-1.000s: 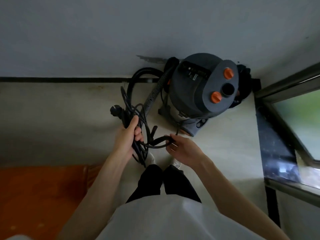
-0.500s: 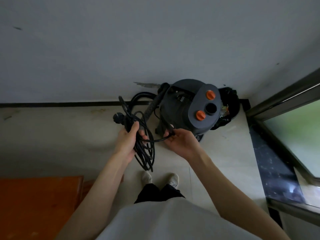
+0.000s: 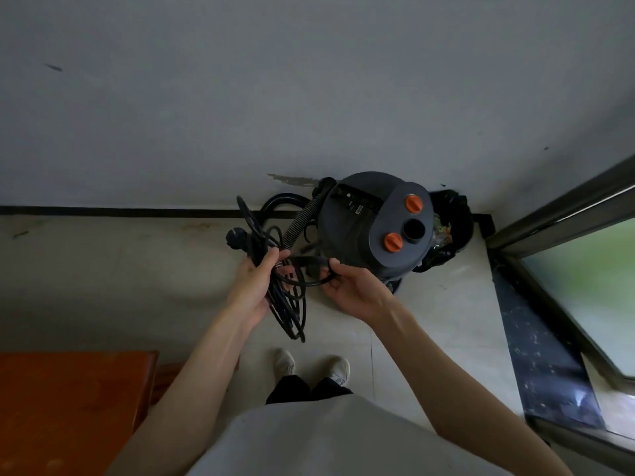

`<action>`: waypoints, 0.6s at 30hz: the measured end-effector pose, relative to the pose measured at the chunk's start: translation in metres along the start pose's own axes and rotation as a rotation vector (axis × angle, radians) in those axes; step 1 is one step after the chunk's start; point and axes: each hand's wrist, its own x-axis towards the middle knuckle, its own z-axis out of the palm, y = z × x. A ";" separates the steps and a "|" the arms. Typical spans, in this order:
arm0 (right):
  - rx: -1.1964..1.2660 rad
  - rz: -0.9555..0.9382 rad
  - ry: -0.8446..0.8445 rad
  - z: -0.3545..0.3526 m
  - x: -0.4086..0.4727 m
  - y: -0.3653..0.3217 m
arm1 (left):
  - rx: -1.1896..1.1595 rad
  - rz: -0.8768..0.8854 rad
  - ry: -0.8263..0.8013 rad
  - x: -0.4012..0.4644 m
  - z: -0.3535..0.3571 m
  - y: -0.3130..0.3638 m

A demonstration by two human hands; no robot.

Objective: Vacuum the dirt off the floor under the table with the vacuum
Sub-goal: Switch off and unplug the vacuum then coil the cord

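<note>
A dark grey canister vacuum (image 3: 364,221) with two orange knobs stands on the pale floor in the corner by the wall. Its ribbed grey hose (image 3: 302,218) runs off its left side. My left hand (image 3: 256,286) is closed around a bundle of coiled black power cord (image 3: 288,310), and the plug (image 3: 237,238) sticks out above my fingers. My right hand (image 3: 354,292) pinches one loop of the same cord just in front of the vacuum.
An orange-brown wooden table (image 3: 68,407) fills the lower left. A window with a dark sill (image 3: 546,355) runs along the right. A black bag (image 3: 450,221) sits behind the vacuum. My feet (image 3: 311,367) stand on the pale floor tiles.
The view has lifted and pulled back from the vacuum. Both hands have risen with the cord, and my right hand has shifted along its loop towards the vacuum body.
</note>
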 end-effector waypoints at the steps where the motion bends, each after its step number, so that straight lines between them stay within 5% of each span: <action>1: 0.002 0.009 -0.007 0.000 0.000 -0.001 | 0.047 0.013 -0.009 0.000 0.001 -0.001; 9: -0.302 0.046 0.041 0.007 -0.011 -0.009 | 0.271 0.116 -0.019 0.000 0.009 0.000; 18: -0.346 -0.044 0.070 0.013 -0.014 -0.006 | 0.611 0.223 -0.030 0.002 0.004 -0.006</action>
